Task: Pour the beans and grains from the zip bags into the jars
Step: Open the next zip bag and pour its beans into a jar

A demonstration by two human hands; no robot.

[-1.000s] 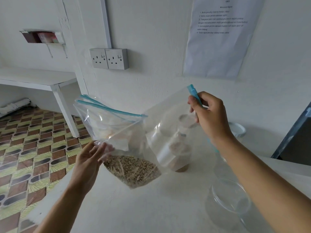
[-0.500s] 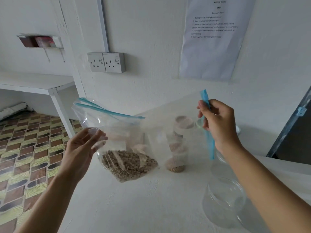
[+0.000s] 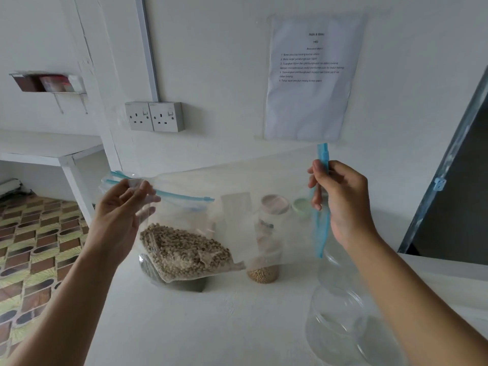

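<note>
I hold a clear zip bag (image 3: 264, 186) sideways in the air above the white table (image 3: 211, 326). My right hand (image 3: 343, 202) pinches its blue zip strip (image 3: 322, 157), which hangs vertically. At the upper left, my left hand (image 3: 118, 217) pinches the bag's opposite corner. Pale brown beans (image 3: 182, 252) sag in the bag's lowest corner. An open clear glass jar (image 3: 340, 328) stands at the near right, below my right forearm. Seen through the bag, a lidded jar (image 3: 274, 207) with some grains at its bottom (image 3: 264, 273) stands further back.
A second clear bag with a blue zip (image 3: 182, 195) stands behind my left hand. Something dark (image 3: 184, 285) lies on the table under the beans. A green lid (image 3: 302, 206) sits near the wall. The table's left edge drops to a patterned floor (image 3: 39, 247).
My left hand rose from the bag's lower side to its upper left corner. The bag now stretches wider between both hands, and the beans have settled into the low corner.
</note>
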